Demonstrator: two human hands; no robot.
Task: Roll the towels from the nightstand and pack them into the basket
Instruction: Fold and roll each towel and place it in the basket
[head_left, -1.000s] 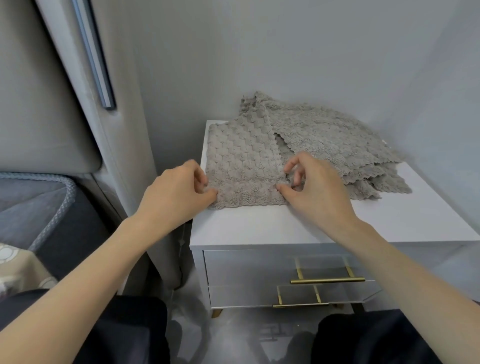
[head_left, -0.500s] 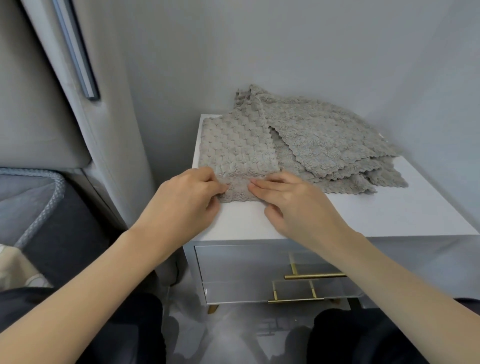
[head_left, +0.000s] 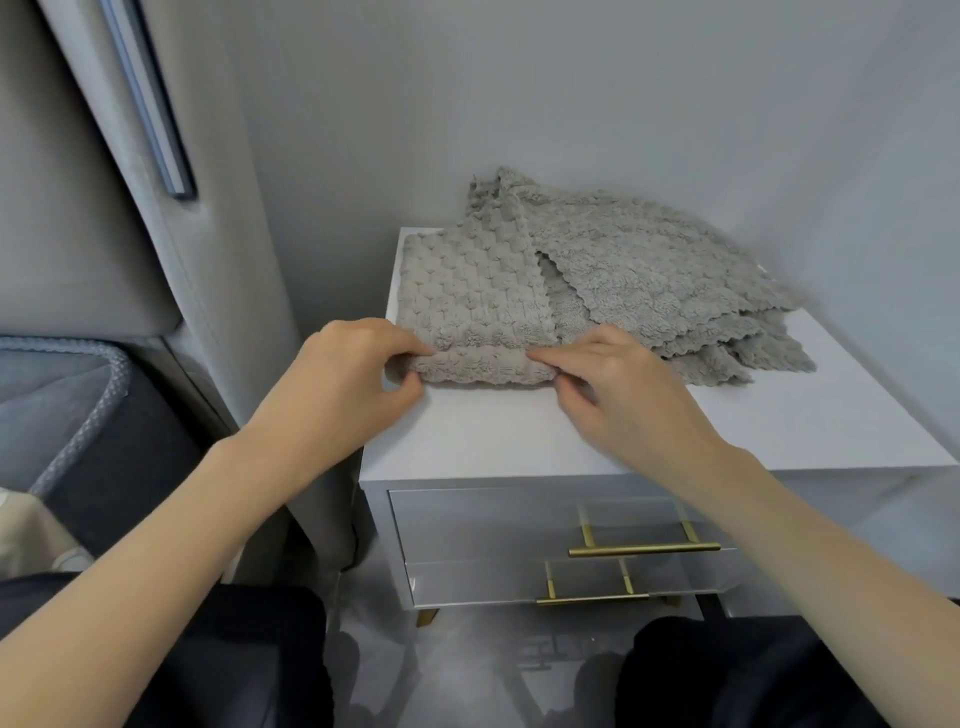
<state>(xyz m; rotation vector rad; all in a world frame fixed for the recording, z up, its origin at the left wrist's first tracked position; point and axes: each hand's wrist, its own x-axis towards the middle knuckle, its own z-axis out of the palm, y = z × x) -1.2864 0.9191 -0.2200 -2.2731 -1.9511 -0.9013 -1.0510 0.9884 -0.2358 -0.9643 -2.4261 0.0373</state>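
Observation:
A grey waffle-textured towel (head_left: 470, 291) lies folded into a long strip on the left part of the white nightstand (head_left: 649, 431). Its near end is turned over into a small roll (head_left: 480, 366). My left hand (head_left: 343, 384) pinches the roll's left end between thumb and fingers. My right hand (head_left: 618, 387) pinches the roll's right end in the same way. A loose pile of several more grey towels (head_left: 670, 286) lies behind and to the right, against the wall. No basket is in view.
The nightstand stands in a corner between grey walls, with two drawers and gold handles (head_left: 644, 548) in front. A padded headboard (head_left: 78, 249) and a bed with a grey rope-trimmed cushion (head_left: 78, 395) lie to the left. My dark-clad knees are below.
Both hands moved from the towel's near corners to its folded-over edge. The near end has been turned over and now forms a small roll held at both ends.

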